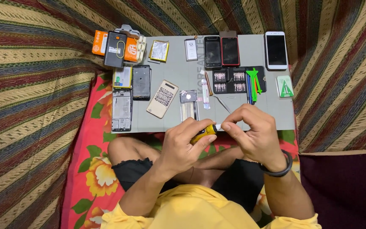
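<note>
My left hand (182, 146) grips a small yellow tube (204, 132) with a black band, held level above my lap. The fingers of my right hand (253, 133) pinch the tube's white cap (218, 127) at its right end. Both hands hover just in front of the near edge of a grey work mat (178, 74). On the mat right behind my hands lie a dismantled phone frame (188, 104), a gold back cover (162, 98) and metal tweezers (222, 103).
The mat also holds three phones (276, 49), a battery (159, 51), a black screwdriver bit set (229, 80), green and blue pry tools (253, 85), phone frames (122, 109) and orange boxes (100, 42). Striped cloth surrounds it, with floral fabric (94, 169) beneath.
</note>
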